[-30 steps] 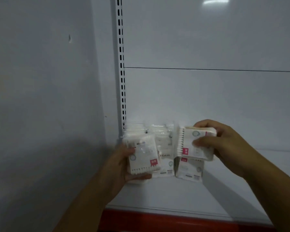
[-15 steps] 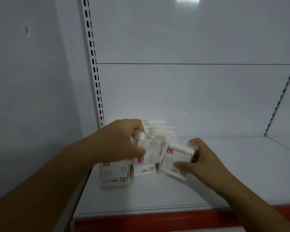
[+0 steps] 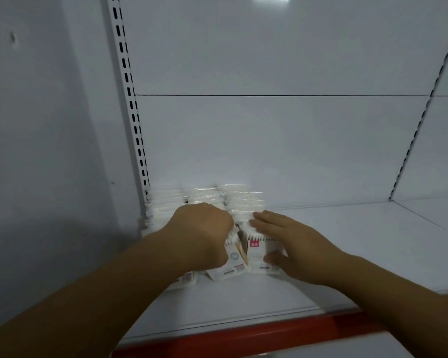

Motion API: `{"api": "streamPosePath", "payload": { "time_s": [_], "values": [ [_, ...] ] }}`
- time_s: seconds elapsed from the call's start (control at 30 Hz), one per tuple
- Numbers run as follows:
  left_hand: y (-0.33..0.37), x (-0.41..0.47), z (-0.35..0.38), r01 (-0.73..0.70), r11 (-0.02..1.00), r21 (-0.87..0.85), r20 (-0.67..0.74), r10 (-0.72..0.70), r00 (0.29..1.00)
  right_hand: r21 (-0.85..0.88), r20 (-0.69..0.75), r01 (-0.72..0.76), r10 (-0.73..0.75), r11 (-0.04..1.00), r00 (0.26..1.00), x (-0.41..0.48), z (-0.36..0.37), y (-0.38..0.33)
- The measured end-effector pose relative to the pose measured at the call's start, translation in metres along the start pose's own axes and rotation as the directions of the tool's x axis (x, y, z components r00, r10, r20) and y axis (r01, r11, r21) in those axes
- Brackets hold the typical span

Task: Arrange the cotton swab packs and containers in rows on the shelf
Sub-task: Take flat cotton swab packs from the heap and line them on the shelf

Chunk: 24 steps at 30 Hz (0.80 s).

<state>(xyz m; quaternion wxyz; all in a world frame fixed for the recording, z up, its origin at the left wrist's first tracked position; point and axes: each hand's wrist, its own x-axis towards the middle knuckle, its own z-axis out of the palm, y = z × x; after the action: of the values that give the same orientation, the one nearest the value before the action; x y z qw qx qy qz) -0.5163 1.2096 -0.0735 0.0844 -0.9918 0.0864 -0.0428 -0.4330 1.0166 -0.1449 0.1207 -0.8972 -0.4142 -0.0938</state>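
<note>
Both forearms come in from the bottom of the frame and meet just below the centre, at the left end of a white shelf (image 3: 321, 254). The left hand (image 3: 202, 233) is seen from its back, wrist bent and fingers curled down over the front of the middle row of cotton swab packs (image 3: 207, 195); the fingertips are hidden, so whether it is clenched on a pack or only pressing cannot be told. A tilted pack (image 3: 230, 264) leans out from under this hand, its lower edge on the shelf.

The right hand (image 3: 292, 244) lies flatter, fingers stretched toward the left across the top of the right-hand row, thumb pressed against the face of the front pack (image 3: 259, 254), which stands upright with a red label at its top. It grasps that pack between thumb and fingers.

The packs stand in three rows running back to the rear panel, close beside the slotted upright (image 3: 132, 99) in the left part of the frame. A red strip (image 3: 269, 334) edges the shelf front.
</note>
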Motion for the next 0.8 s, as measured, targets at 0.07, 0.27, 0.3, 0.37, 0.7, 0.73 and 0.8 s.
{"api": "streamPosePath", "payload": {
  "time_s": [0.07,0.27,0.3,0.37,0.7,0.73,0.8],
  "values": [
    [0.000,0.003,-0.001,-0.022,1.000,-0.005,0.044,0.022,0.999,0.053,0.030,0.008,-0.010,0.999,0.999,-0.002,0.002,0.004],
    [-0.004,0.009,0.004,-0.053,0.998,-0.038,0.031,0.054,0.998,0.075,0.074,0.021,-0.026,0.997,0.997,-0.003,-0.004,0.005],
    [-0.003,0.007,0.009,-0.056,0.998,-0.027,0.009,0.057,0.998,0.046,0.087,0.023,-0.026,0.999,0.996,-0.002,-0.004,0.004],
    [-0.002,0.005,0.018,-0.043,0.999,-0.002,-0.052,0.043,0.998,-0.057,0.122,0.028,-0.021,0.998,0.992,-0.001,-0.006,-0.001],
    [0.047,0.015,-0.046,0.011,0.977,0.213,-0.236,0.041,0.971,-0.215,0.054,-0.081,0.095,0.973,0.994,-0.033,-0.048,0.008],
    [0.067,0.025,-0.061,-0.008,0.981,0.194,-0.285,0.064,0.956,-0.284,0.068,-0.099,0.123,0.954,0.990,-0.045,-0.060,0.024],
    [0.117,0.054,-0.089,-0.074,0.989,0.127,-0.310,0.110,0.944,-0.454,0.100,-0.156,0.224,0.877,0.969,-0.076,-0.090,0.064]
  ]
}}
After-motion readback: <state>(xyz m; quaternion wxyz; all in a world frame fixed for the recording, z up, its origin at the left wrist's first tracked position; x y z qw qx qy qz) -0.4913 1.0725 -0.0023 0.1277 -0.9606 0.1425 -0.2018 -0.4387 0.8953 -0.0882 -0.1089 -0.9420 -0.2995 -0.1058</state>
